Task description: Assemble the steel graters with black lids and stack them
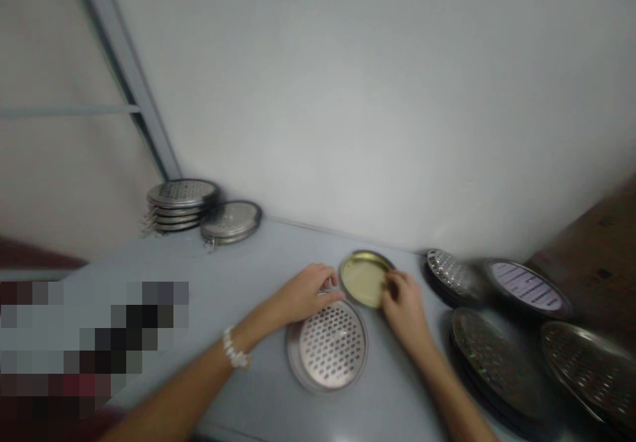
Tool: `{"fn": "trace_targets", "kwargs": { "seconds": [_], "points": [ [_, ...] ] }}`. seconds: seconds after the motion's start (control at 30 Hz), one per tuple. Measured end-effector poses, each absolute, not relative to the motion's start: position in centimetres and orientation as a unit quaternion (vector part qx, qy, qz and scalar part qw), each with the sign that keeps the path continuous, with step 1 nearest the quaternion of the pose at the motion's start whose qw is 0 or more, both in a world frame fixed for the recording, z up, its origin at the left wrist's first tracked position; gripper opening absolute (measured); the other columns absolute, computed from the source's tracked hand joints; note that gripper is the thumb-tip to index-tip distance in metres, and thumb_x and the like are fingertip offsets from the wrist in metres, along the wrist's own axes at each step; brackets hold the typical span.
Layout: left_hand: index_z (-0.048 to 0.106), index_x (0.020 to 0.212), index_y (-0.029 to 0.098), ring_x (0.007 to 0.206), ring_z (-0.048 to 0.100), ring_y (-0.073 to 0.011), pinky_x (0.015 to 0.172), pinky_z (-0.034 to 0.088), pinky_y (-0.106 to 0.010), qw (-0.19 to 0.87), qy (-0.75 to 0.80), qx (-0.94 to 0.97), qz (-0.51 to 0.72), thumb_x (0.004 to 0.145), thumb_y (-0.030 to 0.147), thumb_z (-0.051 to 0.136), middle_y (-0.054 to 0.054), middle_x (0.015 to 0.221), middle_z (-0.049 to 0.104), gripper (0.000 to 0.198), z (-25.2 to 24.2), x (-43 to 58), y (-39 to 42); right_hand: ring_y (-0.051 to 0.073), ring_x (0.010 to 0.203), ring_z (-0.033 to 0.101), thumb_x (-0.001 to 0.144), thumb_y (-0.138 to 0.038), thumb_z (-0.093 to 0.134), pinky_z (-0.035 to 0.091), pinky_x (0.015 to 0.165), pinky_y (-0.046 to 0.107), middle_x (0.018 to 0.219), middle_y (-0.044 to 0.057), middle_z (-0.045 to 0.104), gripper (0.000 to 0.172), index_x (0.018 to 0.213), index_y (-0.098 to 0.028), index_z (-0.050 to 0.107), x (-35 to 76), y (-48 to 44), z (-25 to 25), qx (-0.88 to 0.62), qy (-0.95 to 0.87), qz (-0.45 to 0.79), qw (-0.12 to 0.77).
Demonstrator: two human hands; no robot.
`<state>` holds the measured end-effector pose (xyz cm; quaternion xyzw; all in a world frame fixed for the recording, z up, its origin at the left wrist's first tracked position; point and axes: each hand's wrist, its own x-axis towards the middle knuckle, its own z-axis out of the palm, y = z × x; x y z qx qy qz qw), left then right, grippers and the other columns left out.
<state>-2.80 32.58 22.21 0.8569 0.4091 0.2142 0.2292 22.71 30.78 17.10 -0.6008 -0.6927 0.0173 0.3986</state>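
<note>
A round metal grater disc [332, 346], full of rows of holes, lies on a slightly larger round clear or metal base on the table before me. My left hand [315, 293], with a white bracelet at its wrist, is at the disc's upper edge. Its fingers are bent and its thumb reaches over the rim, with a gap between them. Just beyond the disc is a shallow round gold-coloured pan [366, 279]. At that pan's right rim, my right hand [403, 299] has its fingers closed on the edge. Blur softens the fingertips.
Two stacks of round grater discs, a taller one [183, 193] and a lower one [232, 222], stand at the back left. More stacked grater plates [497, 356] and a plate with a printed insert [529, 286] fill the right side. A pale wall [348, 97] rises behind the table.
</note>
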Motion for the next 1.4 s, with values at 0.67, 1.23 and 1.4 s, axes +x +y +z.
{"fn": "trace_targets", "kwargs": {
  "seconds": [0.67,1.23,1.4],
  "points": [
    [0.064,0.092,0.018,0.094,0.059,-0.021,0.088,0.045,-0.033,0.26,0.393,0.851,0.232,0.095,0.029,0.052,-0.006,0.095,0.066,0.017,21.7,-2.8,33.0,0.035,0.127,0.045,0.094,-0.038,0.046,0.032,0.109,0.055,0.122,0.017,0.064,0.037,0.111,-0.015,0.069,24.0,31.2,17.3,-0.643,-0.659,-0.025,0.389],
    [0.074,0.083,0.019,0.079,0.057,-0.0183,0.067,0.039,-0.025,0.313,0.402,0.856,0.087,0.063,0.047,0.085,-0.001,0.085,0.065,0.036,24.0,-4.6,32.1,0.032,0.109,0.056,0.087,-0.019,0.045,0.028,0.093,0.048,0.107,0.011,0.071,0.031,0.106,-0.02,0.07,22.5,30.6,18.0,-0.699,-0.64,0.026,0.32],
    [0.073,0.084,0.019,0.079,0.057,-0.0176,0.066,0.039,-0.024,0.332,0.408,0.848,0.066,0.065,0.043,0.084,-0.001,0.085,0.064,0.032,24.1,-4.6,32.0,0.033,0.106,0.056,0.088,-0.025,0.042,0.029,0.092,0.05,0.103,0.013,0.07,0.031,0.098,-0.018,0.071,22.9,30.7,18.2,-0.699,-0.614,0.047,0.364]
  ]
}}
